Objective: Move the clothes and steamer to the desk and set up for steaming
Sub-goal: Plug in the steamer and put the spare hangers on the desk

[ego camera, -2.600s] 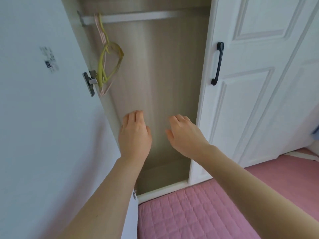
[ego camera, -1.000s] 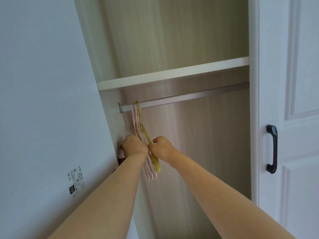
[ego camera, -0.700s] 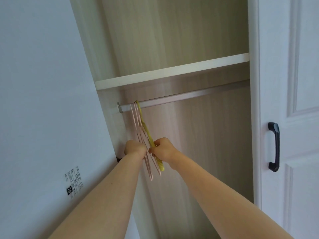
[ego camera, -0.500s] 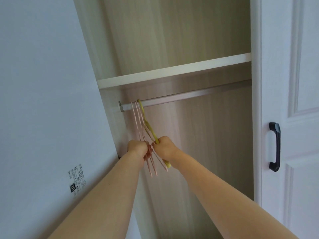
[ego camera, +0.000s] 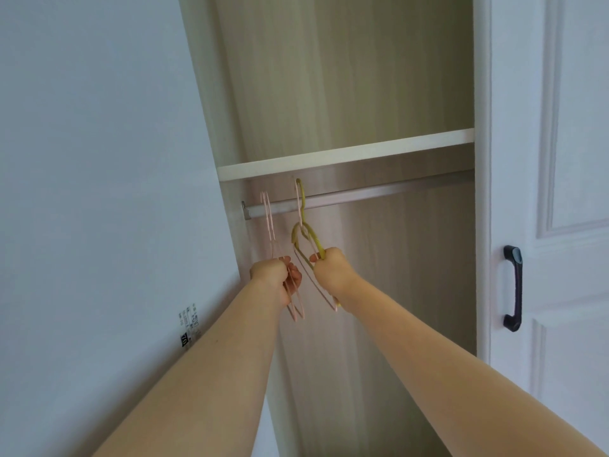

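Though blurry, hangers (ego camera: pixel 314 239) apparently inside curled fingers (ego camera: pixel 294 276).

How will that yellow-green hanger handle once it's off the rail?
Probably light: the yellow-green hanger is a thin open frame, held by the right hand alone. Likely stiff, since it shows no bend in that grip. Its hook may snag the pink hanger bunched with it.

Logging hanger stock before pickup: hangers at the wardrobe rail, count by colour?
pink hangers: 3 (2 in the left hand, 1 in the right hand; thin wires overlap, so best estimate)
yellow-green hanger: 1, in the right hand
total: 4
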